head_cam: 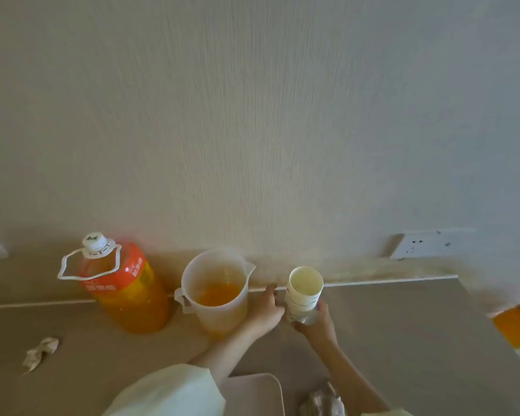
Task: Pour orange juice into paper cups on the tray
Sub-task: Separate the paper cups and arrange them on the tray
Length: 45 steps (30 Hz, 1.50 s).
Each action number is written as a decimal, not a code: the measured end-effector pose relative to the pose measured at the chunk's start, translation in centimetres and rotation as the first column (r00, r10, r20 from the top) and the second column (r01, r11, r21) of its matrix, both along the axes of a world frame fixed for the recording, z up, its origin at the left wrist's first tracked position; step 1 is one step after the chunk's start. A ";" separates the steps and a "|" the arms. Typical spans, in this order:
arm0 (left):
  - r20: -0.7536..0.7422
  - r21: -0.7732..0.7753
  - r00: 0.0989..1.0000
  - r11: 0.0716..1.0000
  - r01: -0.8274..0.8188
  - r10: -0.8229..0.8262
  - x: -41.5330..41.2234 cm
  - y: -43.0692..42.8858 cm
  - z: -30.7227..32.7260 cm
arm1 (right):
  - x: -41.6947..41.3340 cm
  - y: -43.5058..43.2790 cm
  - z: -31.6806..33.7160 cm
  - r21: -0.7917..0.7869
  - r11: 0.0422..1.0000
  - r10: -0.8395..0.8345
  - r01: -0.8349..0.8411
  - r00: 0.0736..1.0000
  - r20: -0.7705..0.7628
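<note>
1. Right hand [315, 322] had fingers curled round the base of a stack of white paper cups [304, 291], gripping it; stack upright on the beige counter [403, 325], near the wall.
2. Left hand [266, 310] lay with fingers mostly straight, against the right side of a translucent plastic measuring jug [213, 291]; holding nothing; jug partly filled with orange juice.
3. Large clear plastic bottle of orange juice [123, 286], white cap on, stood just left of the jug.
4. Pale rounded-corner tray [252, 391] at the near edge, between the forearms; no cups on it.
5. Crumpled tissue [41, 352] lay far left; white wall socket [424, 244] back right.
</note>
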<state>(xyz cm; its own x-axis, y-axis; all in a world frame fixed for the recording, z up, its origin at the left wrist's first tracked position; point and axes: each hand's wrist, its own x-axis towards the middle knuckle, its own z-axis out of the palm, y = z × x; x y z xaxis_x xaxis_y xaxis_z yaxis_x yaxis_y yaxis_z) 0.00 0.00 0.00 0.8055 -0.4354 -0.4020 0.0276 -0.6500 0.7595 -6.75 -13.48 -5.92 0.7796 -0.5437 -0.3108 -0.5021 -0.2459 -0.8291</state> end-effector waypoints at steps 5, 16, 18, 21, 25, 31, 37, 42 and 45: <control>-0.179 -0.174 0.980 0.978 -0.116 0.084 0.7 -1.3 -0.5 | 1.1 0.1 -0.6 0.067 0.998 -0.008 0.004 0.998 0.061; -0.178 -0.245 0.980 0.961 -0.128 0.085 -1.3 -0.2 1.2 | -1.5 0.7 1.9 0.100 0.993 -0.072 0.062 0.992 0.107; -0.097 -0.231 0.992 0.968 -0.097 0.076 -2.2 0.3 2.1 | -2.5 1.0 2.4 0.078 0.995 -0.070 0.062 0.992 0.105; 0.018 -0.301 0.997 0.951 -0.066 0.075 -3.6 1.0 3.7 | -4.4 1.5 3.4 0.053 0.997 -0.055 0.050 0.993 0.107; 0.134 -0.326 0.991 0.945 0.026 0.019 -5.6 1.3 5.6 | -6.8 2.7 4.1 0.013 1.000 -0.005 0.004 0.996 0.085; 0.215 -0.332 0.971 0.943 -0.025 0.102 -8.0 1.8 5.9 | -9.5 4.1 4.5 0.000 0.999 0.032 -0.032 0.998 0.058; 0.358 -0.249 0.924 0.967 -0.046 0.136 -9.5 2.9 5.7 | -11.0 4.9 4.8 -0.024 0.998 0.063 -0.061 0.997 0.053; 0.536 -0.135 0.832 0.988 -0.079 0.140 -10.5 4.0 6.7 | -11.7 5.7 4.9 -0.005 0.996 0.087 -0.087 0.996 0.031; 0.539 -0.174 0.823 0.980 -0.096 0.177 -10.7 5.0 7.4 | -11.9 5.9 4.8 -0.024 0.995 0.098 -0.098 0.995 0.012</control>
<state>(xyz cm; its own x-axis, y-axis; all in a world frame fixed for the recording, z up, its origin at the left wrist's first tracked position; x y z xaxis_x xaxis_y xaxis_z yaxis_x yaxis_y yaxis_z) -10.70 4.96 7.39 0.9299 -0.3212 0.1791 -0.3394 -0.5625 0.7539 -18.68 -7.60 -1.12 0.8334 -0.4716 -0.2882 -0.4636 -0.3126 -0.8291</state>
